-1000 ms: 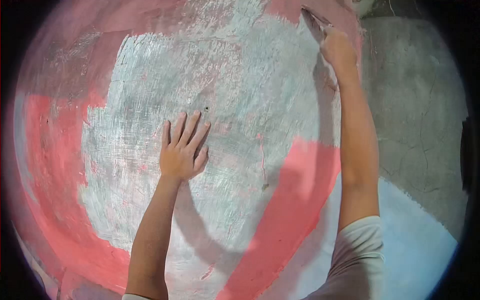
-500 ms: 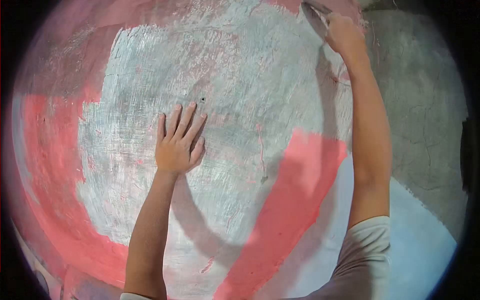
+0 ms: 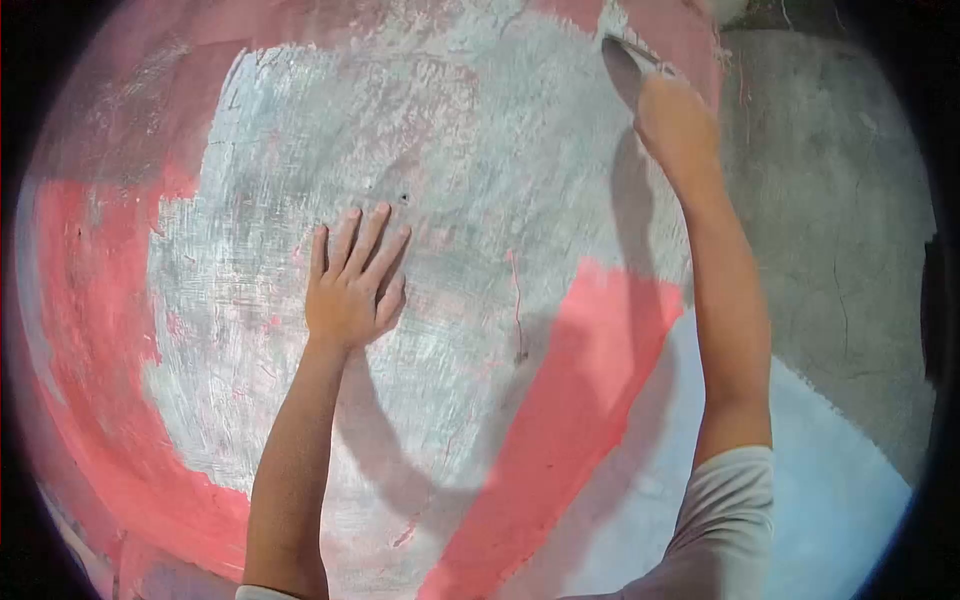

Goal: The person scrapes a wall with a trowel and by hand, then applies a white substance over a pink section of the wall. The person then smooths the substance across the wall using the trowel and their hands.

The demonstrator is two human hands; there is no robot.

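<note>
My left hand lies flat on the scraped, pale grey part of the wall, fingers spread and pointing up. Higher up at the right, my right hand is closed around a scraper, its handle mostly hidden in the fist. The scraper's edge is at the wall, beside remaining pink paint. Right above its tip runs a short bare pale strip. A dark shadow of the hand and arm falls on the wall just below the tool.
A bright pink band slants across the lower middle, with a light blue area to its right. Bare grey plaster with thin cracks covers the far right. Pink paint edges the left side. A small dark hole sits above my left fingertips.
My right hand and the scraper have moved down a little, and a pale strip now shows above the blade where pink was. My left hand stays in place on the wall.
</note>
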